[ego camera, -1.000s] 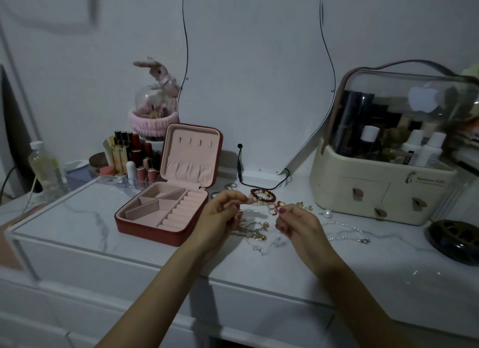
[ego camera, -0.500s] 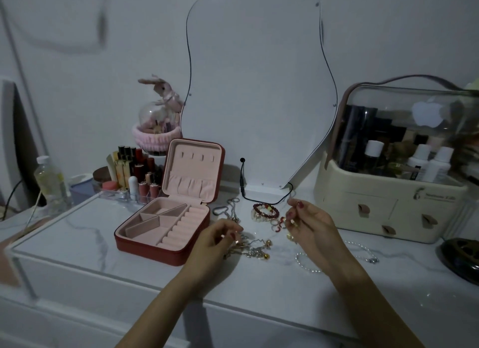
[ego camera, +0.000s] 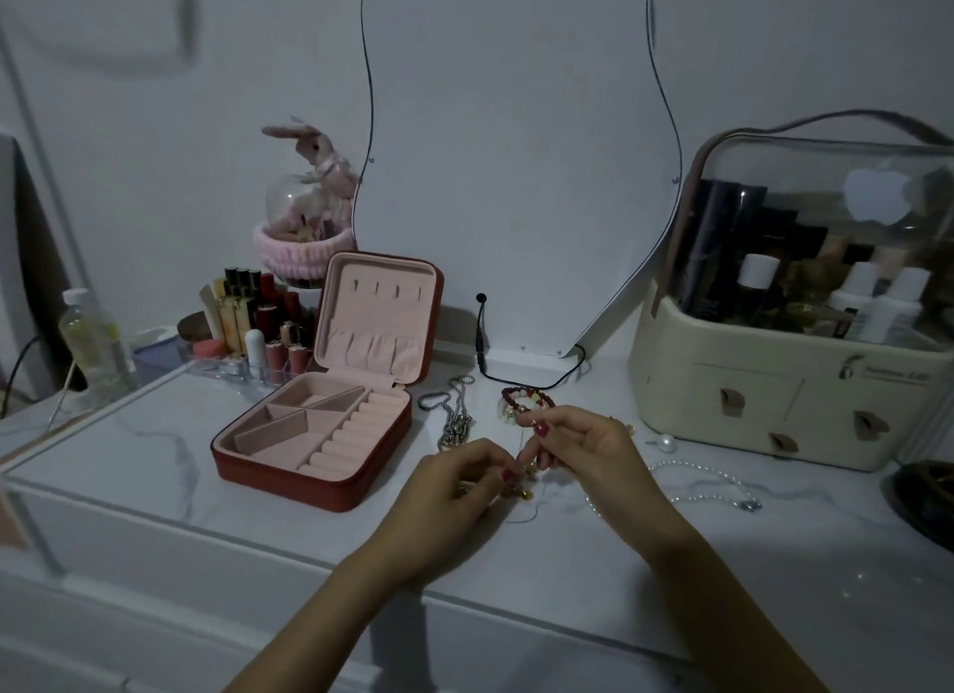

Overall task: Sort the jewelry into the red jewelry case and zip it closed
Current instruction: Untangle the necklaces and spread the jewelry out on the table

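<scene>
The red jewelry case (ego camera: 289, 478) stands open on the marble top, its pink compartments bare and its lid upright. To its right lies loose jewelry: a silver chain (ego camera: 454, 424), a red bead bracelet (ego camera: 524, 398), a pearl necklace (ego camera: 707, 478) and a single pearl (ego camera: 667, 442). My left hand (ego camera: 459, 491) pinches a tangle of small gold pieces (ego camera: 524, 488) just above the top. My right hand (ego camera: 578, 447) pinches a thin chain that runs down toward that tangle. Both hands meet right of the case.
A lipstick organiser (ego camera: 253, 325) and a bottle (ego camera: 93, 338) stand behind the case on the left. A mirror (ego camera: 516, 165) with a black cable leans on the wall. A cream cosmetics box (ego camera: 784, 382) fills the right, with a dark dish (ego camera: 924, 496) at the right edge.
My right hand has come back and down from near the bracelet toward my left hand. Both hands now work the small gold tangle together.
</scene>
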